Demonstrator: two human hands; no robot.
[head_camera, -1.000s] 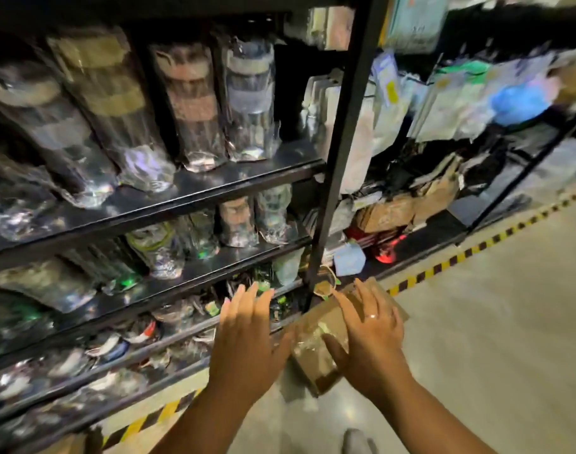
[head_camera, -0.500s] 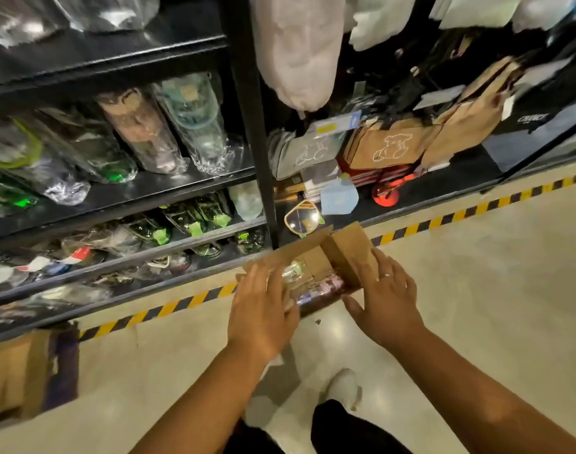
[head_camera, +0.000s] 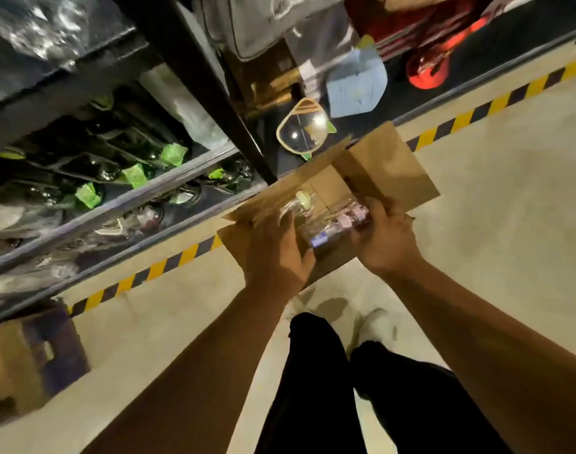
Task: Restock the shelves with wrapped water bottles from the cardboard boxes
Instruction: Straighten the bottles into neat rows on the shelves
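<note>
My right hand lay flat on the open brown cardboard box half a second ago. Now its fingers curl round the clear wrapped water bottle with purple bands, which lies in the box just beneath them. I judge that a pick has begun. My left hand has slid from the flap to the bottle's other end. Its fingertips are hidden, so I cannot tell if it grips. The dark metal shelves lie beyond the left fingers.
</note>
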